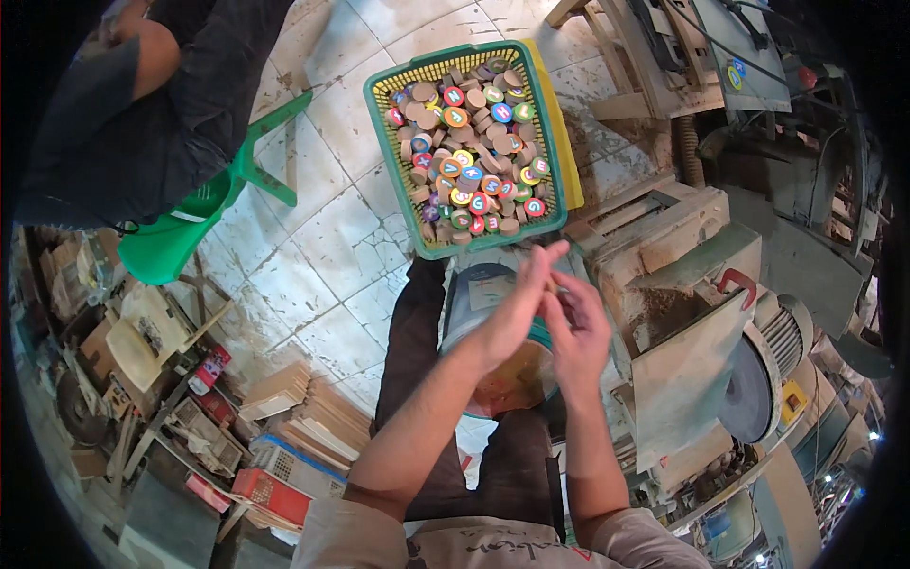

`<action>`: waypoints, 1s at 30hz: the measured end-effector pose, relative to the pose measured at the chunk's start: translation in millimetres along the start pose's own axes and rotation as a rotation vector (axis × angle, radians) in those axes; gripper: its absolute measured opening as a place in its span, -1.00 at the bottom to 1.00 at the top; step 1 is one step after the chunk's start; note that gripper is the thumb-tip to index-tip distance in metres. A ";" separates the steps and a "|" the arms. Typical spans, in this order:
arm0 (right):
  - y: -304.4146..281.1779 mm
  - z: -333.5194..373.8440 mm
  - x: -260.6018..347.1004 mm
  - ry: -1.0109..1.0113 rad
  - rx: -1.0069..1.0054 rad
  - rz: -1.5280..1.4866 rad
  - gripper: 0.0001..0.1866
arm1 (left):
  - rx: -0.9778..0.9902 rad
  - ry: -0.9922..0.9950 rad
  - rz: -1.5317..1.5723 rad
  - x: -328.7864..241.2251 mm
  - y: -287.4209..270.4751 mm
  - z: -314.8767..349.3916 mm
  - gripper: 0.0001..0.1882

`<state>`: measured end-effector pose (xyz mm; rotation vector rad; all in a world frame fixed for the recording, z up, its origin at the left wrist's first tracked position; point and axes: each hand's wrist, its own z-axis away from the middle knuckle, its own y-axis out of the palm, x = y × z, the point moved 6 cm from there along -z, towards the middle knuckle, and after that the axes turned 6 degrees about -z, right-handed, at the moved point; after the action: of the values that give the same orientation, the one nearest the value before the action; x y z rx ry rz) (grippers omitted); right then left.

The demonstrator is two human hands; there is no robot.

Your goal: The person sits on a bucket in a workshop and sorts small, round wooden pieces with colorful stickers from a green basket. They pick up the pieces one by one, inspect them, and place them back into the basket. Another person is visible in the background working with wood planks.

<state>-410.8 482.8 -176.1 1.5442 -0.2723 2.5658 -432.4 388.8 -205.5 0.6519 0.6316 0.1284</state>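
Note:
My two hands meet above a teal-rimmed tub (544, 334) between my legs. My left hand (517, 308) is held flat and edge-on, its fingers stretched away from me toward the basket. Against its palm, the bent fingers and thumb of my right hand (580, 322) close around a small wooden disc (552, 284), of which only a tan sliver shows. Just beyond my fingertips stands a green and yellow plastic basket (398, 194), heaped with small round wooden discs (500, 133). Some discs have coloured faces with white letters; others are plain brown. The tub's inside looks orange-brown, partly hidden by my arms.
A machine with a grey sanding disc (746, 387) and a flat metal plate (684, 379) stands close on my right. Wooden boards (327, 422) and a red crate (272, 495) lie at left. Another person sits on a green chair (156, 254) at far left, beside the tiled floor (313, 237).

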 end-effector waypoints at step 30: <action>-42.7 34.7 12.6 -0.227 -0.097 0.385 -0.75 | -0.803 0.803 -1.233 -71.5 -139.7 -65.7 -0.85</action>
<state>-378.0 517.0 -145.5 1.9062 -0.7779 2.5877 -539.8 290.8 -293.9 -0.6802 1.5373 -0.5212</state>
